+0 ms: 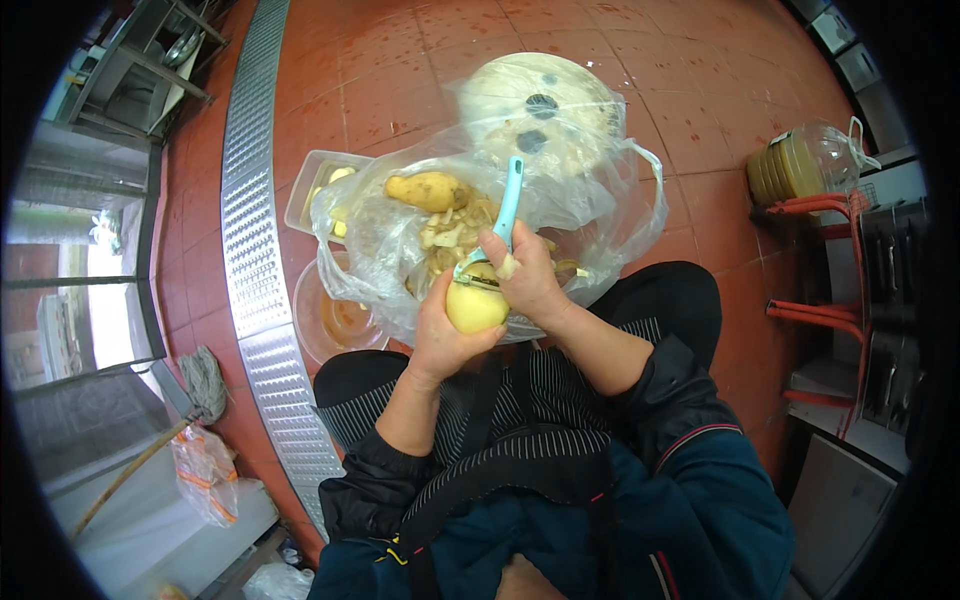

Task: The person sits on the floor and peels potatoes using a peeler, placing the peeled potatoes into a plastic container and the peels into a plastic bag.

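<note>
My left hand grips a peeled potato above my lap. In my right hand is a light-blue handled peeler, its handle pointing away from me and its blade against the potato's far side. A bit of peel clings near my right thumb. Beyond both hands, an open clear plastic bag holds a heap of peelings. One unpeeled potato lies on top of the bag's contents.
A plastic tub with pale pieces and a round clear bowl stand left of the bag. Behind it is a round, pale object with dark spots. A metal drain grate runs along the left; a red-framed stool stands right.
</note>
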Tool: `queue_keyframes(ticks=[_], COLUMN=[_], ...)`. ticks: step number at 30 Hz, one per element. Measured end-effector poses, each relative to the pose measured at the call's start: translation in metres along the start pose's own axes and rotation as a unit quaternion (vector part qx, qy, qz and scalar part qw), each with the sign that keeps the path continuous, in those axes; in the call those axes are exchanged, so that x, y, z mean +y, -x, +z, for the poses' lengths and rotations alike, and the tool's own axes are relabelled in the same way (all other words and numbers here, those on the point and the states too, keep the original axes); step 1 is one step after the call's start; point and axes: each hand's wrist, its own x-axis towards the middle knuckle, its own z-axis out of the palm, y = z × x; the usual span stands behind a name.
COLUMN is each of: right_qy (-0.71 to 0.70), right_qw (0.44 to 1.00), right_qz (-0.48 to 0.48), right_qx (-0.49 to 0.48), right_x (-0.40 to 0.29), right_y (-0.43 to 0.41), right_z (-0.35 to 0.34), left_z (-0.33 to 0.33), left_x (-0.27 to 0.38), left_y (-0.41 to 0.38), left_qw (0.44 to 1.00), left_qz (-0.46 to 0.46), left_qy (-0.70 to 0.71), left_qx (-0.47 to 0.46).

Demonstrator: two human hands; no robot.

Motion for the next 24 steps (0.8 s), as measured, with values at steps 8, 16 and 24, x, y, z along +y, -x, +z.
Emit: queue_keyframes(ticks=[8,16,24], right_qy=[-0.105,-0.057,-0.082], right_qw=[0.993,0.998,0.996], right_qz=[0.015,-0.01,-0.01], right_qx=[0.043,-0.011,0.034], right_x=[0.035,-0.004,0.009], right_y=[-0.03,-0.001,-0.03], right_z=[-0.018,0.0,-0.03], left_z=[-0.002,-0.007,-0.008], left_x=[-0.012,-0.005,-0.01], left_y=[-0.001,0.002,-0.003], left_qw=[0.999,0.999,1.0], left_qz=[0.032,-0.015,0.016], left_qy=[-0.002,0.041,0.019], left_qx=[0.025,-0.024,0.004])
